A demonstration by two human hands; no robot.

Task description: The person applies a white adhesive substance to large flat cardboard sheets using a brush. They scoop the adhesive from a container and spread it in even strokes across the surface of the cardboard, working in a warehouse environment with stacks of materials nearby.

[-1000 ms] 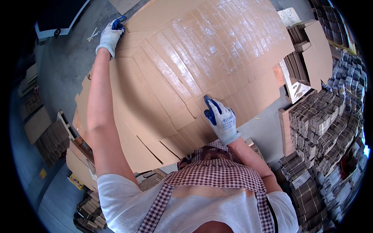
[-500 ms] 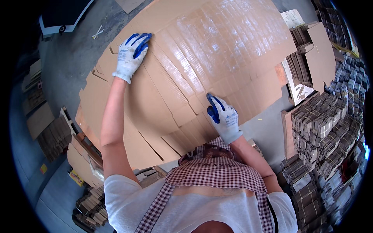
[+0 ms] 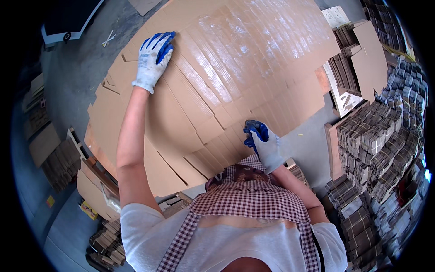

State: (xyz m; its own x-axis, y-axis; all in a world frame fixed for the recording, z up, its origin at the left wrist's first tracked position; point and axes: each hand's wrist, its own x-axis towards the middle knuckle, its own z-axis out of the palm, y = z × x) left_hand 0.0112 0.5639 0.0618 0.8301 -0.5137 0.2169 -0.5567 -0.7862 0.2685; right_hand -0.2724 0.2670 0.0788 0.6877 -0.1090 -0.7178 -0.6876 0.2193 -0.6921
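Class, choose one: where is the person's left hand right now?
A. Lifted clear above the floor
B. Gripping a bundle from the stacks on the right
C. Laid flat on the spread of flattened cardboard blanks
C: the gloved left hand lies palm-down, fingers spread, on the cardboard blanks.

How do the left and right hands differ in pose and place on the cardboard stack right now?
The left hand lies flat, fingers spread, on the far left part of the cardboard stack, arm stretched out; the right hand is close to the body at the stack's near edge, arm bent. The left's fingers are extended; the right's curl at the edge. Both wear white gloves with blue coating.
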